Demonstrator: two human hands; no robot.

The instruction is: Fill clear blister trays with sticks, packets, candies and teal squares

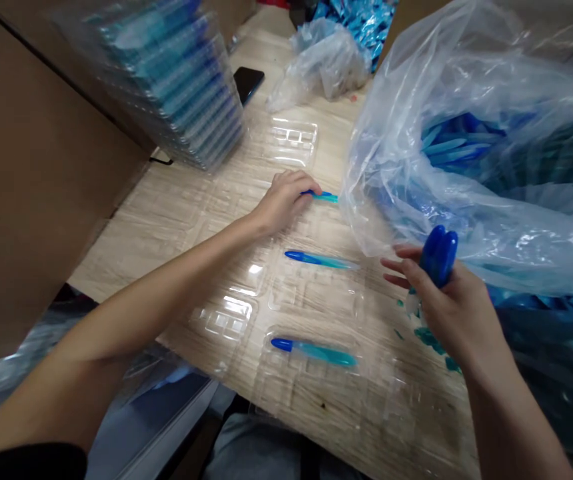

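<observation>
Head view: left hand [283, 202], fingers [296, 183] curled, holds a blue-tipped stick [324, 196] against a clear blister tray [311, 300], where two more sticks [319, 260] lie. Right hand [446, 307], fingers [399, 263] spread, clutches a blue bundle [439, 257] beside a plastic bag [466, 220].

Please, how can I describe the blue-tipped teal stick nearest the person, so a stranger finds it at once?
On the wood-grain table, find the clear plastic tray in front of the person. Three blue-tipped teal sticks lie across it; this stick is lowest in view, closest to the person, and no hand touches it.
</observation>
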